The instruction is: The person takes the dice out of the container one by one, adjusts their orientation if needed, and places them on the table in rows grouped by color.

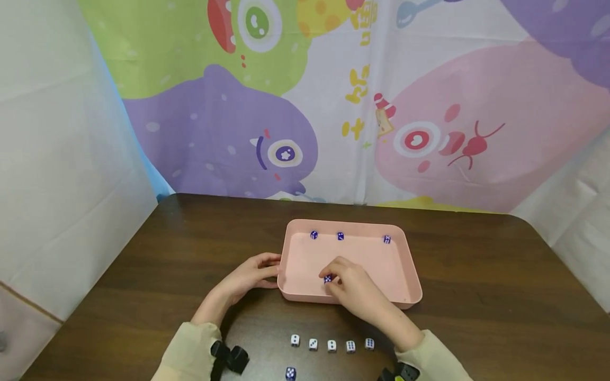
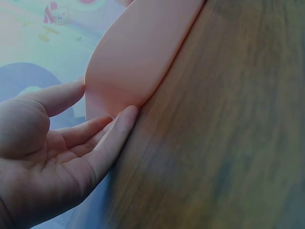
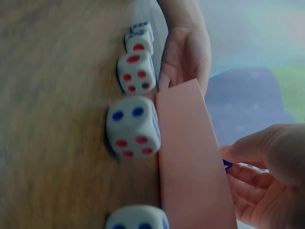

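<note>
My right hand [image 1: 355,288] reaches over the front rim of a shallow pink tray [image 1: 305,264]. Between its thumb and fingertips it pinches a blue die [image 1: 327,279] with white dots, low inside the tray. In the right wrist view that blue die [image 3: 227,164] is mostly hidden by the thumb and the tray wall. My left hand [image 1: 250,278] rests against the tray's left side. The left wrist view shows its thumb at the rim and fairly straight fingers [image 2: 121,126] along the wall's lower edge.
Inside the tray, along its far wall, sit three blue dice [image 1: 340,236]. In front of the tray several white dice [image 1: 331,346] stand in a row on the dark wooden table [image 1: 476,296]. Nearer the person lies another blue die [image 1: 290,373]. A cartoon-print curtain [image 1: 333,159] hangs behind.
</note>
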`<act>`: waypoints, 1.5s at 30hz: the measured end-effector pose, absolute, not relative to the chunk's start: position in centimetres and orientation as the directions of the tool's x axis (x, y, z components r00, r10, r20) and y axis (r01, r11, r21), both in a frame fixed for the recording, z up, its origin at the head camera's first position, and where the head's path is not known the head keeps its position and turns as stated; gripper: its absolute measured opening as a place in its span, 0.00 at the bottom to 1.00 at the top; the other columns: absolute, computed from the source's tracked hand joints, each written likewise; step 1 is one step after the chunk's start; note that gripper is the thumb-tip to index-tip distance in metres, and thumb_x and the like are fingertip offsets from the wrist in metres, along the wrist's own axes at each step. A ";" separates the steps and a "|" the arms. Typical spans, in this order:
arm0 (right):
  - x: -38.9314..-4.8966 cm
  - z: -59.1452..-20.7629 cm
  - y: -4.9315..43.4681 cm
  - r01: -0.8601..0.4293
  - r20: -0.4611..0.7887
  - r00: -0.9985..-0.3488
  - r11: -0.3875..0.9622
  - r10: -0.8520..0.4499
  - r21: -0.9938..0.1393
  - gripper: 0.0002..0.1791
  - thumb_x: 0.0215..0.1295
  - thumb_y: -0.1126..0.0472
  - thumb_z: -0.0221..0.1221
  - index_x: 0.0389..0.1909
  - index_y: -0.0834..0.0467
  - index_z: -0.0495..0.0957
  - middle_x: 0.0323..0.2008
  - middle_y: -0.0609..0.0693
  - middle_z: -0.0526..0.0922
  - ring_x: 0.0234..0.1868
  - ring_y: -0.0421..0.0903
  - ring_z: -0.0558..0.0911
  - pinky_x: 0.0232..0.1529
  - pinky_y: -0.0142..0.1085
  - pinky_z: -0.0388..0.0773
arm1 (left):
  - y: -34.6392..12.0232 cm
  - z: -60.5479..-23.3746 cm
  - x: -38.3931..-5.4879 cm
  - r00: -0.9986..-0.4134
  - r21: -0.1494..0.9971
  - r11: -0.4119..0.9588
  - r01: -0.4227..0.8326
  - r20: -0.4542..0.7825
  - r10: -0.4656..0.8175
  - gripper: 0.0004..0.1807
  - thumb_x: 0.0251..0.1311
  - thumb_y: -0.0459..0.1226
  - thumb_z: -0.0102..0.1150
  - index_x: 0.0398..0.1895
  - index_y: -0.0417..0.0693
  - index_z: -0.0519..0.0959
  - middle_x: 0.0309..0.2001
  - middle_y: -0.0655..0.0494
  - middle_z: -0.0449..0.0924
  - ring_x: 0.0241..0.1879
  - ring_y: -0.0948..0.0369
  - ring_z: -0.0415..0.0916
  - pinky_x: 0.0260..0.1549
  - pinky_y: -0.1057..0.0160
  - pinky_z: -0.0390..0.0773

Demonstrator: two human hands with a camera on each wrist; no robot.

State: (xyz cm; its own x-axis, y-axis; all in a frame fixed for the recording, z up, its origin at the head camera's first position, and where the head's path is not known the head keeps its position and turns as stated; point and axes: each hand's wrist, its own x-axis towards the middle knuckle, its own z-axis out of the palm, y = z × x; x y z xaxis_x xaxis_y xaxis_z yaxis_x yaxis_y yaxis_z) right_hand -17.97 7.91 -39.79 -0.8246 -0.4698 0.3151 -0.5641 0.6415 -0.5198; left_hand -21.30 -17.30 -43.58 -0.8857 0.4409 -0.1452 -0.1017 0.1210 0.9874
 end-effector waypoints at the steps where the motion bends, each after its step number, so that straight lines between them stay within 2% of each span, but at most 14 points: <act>1: -17.8 -39.8 7.9 -0.571 0.323 -0.820 0.636 -0.472 -0.519 0.08 0.50 0.69 0.59 0.32 0.57 0.81 0.32 0.44 0.77 0.31 0.38 0.77 0.33 0.29 0.77 | -17.3 -43.6 -21.3 -0.886 0.987 0.122 -0.104 -0.147 0.439 0.27 0.63 0.35 0.49 0.60 0.26 0.58 0.57 0.32 0.63 0.47 0.56 0.73 0.47 0.54 0.77; 8: -17.0 -39.5 7.8 -0.609 0.357 -0.793 0.612 -0.494 -0.505 0.07 0.49 0.68 0.62 0.30 0.57 0.79 0.32 0.45 0.77 0.31 0.42 0.78 0.33 0.29 0.77 | -17.4 -43.6 -21.1 -0.887 0.987 0.120 -0.104 -0.146 0.438 0.28 0.63 0.36 0.50 0.60 0.26 0.58 0.56 0.32 0.63 0.47 0.56 0.73 0.47 0.54 0.77; 22: -15.6 -38.6 7.2 -0.663 0.336 -0.746 0.588 -0.575 -0.464 0.07 0.49 0.68 0.62 0.29 0.55 0.78 0.29 0.43 0.75 0.30 0.38 0.75 0.32 0.26 0.75 | -17.6 -43.3 -21.1 -0.887 0.986 0.135 -0.095 -0.146 0.438 0.28 0.63 0.36 0.49 0.61 0.26 0.57 0.58 0.31 0.62 0.49 0.54 0.72 0.47 0.54 0.77; 35: -13.2 -38.3 7.4 -0.645 0.191 -0.732 0.576 -0.654 -0.503 0.05 0.51 0.65 0.62 0.30 0.55 0.78 0.29 0.41 0.72 0.29 0.36 0.72 0.30 0.23 0.71 | -17.3 -43.3 -21.4 -0.885 0.988 0.124 -0.087 -0.134 0.445 0.27 0.64 0.36 0.49 0.60 0.25 0.58 0.55 0.32 0.64 0.47 0.55 0.73 0.47 0.54 0.77; 45: -11.5 -38.7 7.3 -0.666 0.143 -0.686 0.536 -0.714 -0.519 0.06 0.52 0.64 0.62 0.31 0.53 0.77 0.29 0.39 0.71 0.29 0.31 0.70 0.29 0.20 0.69 | -17.3 -43.5 -21.4 -0.886 0.987 0.129 -0.091 -0.139 0.442 0.27 0.64 0.36 0.49 0.60 0.25 0.58 0.54 0.32 0.64 0.47 0.56 0.72 0.46 0.54 0.77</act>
State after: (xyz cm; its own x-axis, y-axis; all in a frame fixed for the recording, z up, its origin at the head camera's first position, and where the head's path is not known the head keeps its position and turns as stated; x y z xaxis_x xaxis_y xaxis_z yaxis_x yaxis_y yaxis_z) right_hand -11.45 7.28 -38.71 -0.6859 -0.7136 0.1427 -0.6658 0.5363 -0.5187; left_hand -21.39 -17.25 -43.46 -0.8861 0.4420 -0.1393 -0.0910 0.1287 0.9875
